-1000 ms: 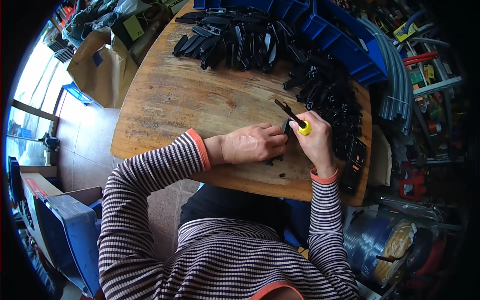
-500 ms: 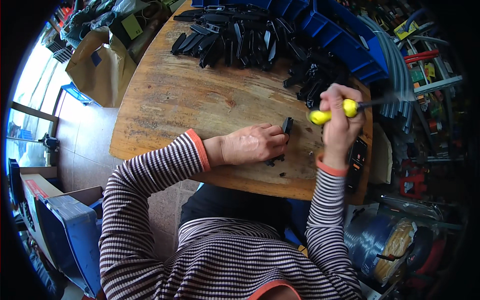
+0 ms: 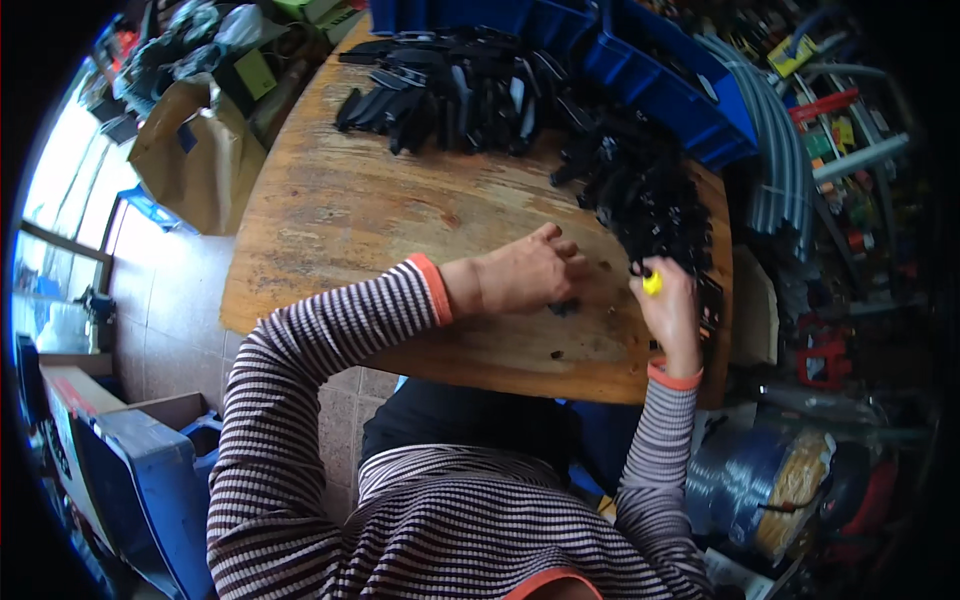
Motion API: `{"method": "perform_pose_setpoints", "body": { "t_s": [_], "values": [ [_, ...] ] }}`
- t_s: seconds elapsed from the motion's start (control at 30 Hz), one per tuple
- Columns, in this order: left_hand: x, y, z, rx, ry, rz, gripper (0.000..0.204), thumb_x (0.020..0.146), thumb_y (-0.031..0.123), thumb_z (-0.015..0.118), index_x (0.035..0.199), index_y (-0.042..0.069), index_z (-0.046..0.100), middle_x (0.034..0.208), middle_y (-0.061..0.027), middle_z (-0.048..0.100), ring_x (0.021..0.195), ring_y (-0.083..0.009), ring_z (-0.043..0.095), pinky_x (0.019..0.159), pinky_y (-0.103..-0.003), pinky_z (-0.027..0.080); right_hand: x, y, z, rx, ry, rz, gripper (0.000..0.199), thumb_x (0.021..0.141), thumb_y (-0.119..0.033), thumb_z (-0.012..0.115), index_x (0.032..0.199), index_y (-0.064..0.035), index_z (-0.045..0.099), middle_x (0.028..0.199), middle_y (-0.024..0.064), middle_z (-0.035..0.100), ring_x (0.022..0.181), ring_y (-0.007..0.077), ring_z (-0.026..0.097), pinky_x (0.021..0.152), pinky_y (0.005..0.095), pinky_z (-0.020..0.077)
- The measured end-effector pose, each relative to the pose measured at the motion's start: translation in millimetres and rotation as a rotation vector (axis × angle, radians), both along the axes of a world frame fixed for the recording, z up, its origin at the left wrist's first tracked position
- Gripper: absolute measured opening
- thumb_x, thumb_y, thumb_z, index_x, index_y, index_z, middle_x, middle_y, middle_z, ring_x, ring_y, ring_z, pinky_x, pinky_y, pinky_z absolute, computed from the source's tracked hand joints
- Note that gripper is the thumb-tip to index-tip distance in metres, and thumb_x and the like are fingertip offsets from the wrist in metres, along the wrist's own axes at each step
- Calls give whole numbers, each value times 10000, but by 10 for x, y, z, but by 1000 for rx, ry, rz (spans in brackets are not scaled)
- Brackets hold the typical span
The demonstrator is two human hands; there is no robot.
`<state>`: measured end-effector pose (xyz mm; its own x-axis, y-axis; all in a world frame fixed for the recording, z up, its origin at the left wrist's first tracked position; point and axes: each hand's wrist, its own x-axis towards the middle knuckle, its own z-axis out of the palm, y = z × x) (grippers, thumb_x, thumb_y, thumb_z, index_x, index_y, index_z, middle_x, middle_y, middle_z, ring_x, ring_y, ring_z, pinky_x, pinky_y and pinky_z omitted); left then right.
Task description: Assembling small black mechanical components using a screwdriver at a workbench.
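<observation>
Head view, looking down over striped sleeves onto a worn wooden table (image 3: 330,230). Left hand (image 3: 520,278) lying palm down, fingers curled close together over a small black plastic part (image 3: 566,306), only a dark edge of it peeping out just beyond the fingertips; pressing or merely covering, cannot tell. Right hand (image 3: 672,312) closed in a fist round a yellow-handled screwdriver (image 3: 652,283), only the yellow butt showing at the top of the fist, blade hidden, apparently pointing away among the heap of black parts (image 3: 650,200) directly beyond the knuckles.

Handling, as a judgement: small part probably light, stiff moulded plastic, unlikely to break, yet easily skidding on the smooth board; best pinched by its long edges between thumb and forefinger, or pinned flat under the fingertips. Screwdriver rigid, light, handle ribbed or glossy cannot be made out; safest gripped full-fisted round the thick yellow section, as now.

Pose: left forearm crossing in from the lower left, wrist straight, orange cuff pushed back, hand resting low on the board. Right forearm rising almost vertically from the near table edge, wrist slightly cocked, fist upright, well apart from the left fingertips, with a few dark specks (image 3: 556,353) on the board nearer the body. Farther beyond both hands, a second spread of long black pieces (image 3: 450,90) and blue bins (image 3: 660,80); beside the right elbow, a coil of blue-wrapped wire (image 3: 750,480).
</observation>
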<state>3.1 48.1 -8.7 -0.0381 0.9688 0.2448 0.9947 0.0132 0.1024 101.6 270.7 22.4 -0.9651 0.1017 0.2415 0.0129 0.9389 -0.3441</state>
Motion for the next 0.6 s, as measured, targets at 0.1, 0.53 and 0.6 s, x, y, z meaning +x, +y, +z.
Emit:
{"method": "perform_pose_setpoints", "body": {
  "t_s": [0.1,0.53,0.6],
  "values": [
    [-12,-162,74,-55,20,196,250,773,122,647,1023,136,659,1085,-70,601,1054,-217,546,851,-332,476,128,78,-87,-27,-67,-2,209,746,-42,686,941,9,633,864,181,621,819,365,620,723,388,486],
    [-717,-980,-143,413,-86,987,241,756,24,648,991,74,634,946,-119,617,857,-326,594,748,-406,501,-84,-245,-11,-294,-27,246,201,745,-4,696,927,13,612,860,164,632,770,332,624,684,349,485],
    [-617,-954,-143,361,-115,749,244,758,20,646,997,69,624,930,-123,621,856,-319,591,741,-413,497,-75,-224,55,-299,-3,214,199,752,-4,695,932,12,610,854,160,633,762,320,626,680,342,484]
  ]
}}
